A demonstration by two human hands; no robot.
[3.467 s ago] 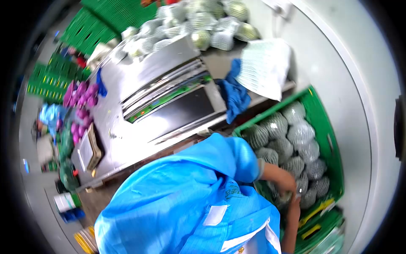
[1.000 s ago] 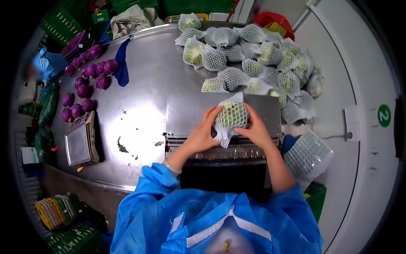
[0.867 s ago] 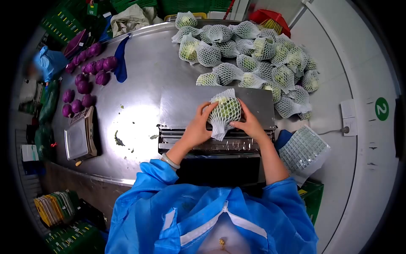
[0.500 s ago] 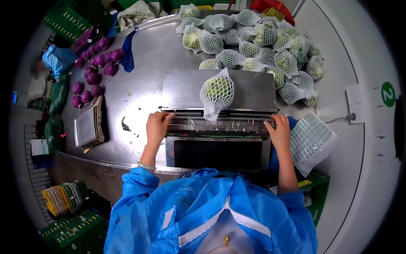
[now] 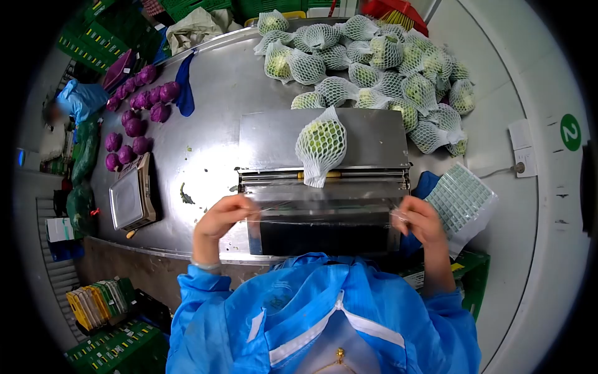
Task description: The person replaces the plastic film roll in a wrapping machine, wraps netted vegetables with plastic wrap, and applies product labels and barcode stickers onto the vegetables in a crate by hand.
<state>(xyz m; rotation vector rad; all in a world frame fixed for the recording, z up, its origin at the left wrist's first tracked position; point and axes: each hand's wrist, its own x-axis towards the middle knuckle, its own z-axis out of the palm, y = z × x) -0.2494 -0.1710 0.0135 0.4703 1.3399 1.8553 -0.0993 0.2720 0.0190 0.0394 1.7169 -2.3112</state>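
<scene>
Clear plastic film (image 5: 324, 212) is stretched between my two hands, over the front of a metal wrapping machine (image 5: 261, 137). My left hand (image 5: 225, 215) pinches the film's left end, its fingertips blurred by motion. At the right end, my right hand (image 5: 420, 218) is closed on the film too. Beyond the film, a green vegetable in white foam netting (image 5: 321, 144), round like a cabbage, lies on the machine's metal top. The black plate (image 5: 324, 239) at the machine's front shows below and through the film.
Several netted green heads (image 5: 374, 68) are piled at the back right. Purple cabbages (image 5: 142, 100) and a weighing scale (image 5: 132, 194) sit on the left. A sheet of labels (image 5: 462, 202) lies right of the machine. A person in blue (image 5: 84, 100) is at far left.
Both hands have moved from the machine's roller area toward my body, drawing the film out over the black plate. The netted vegetable stays on the machine's top.
</scene>
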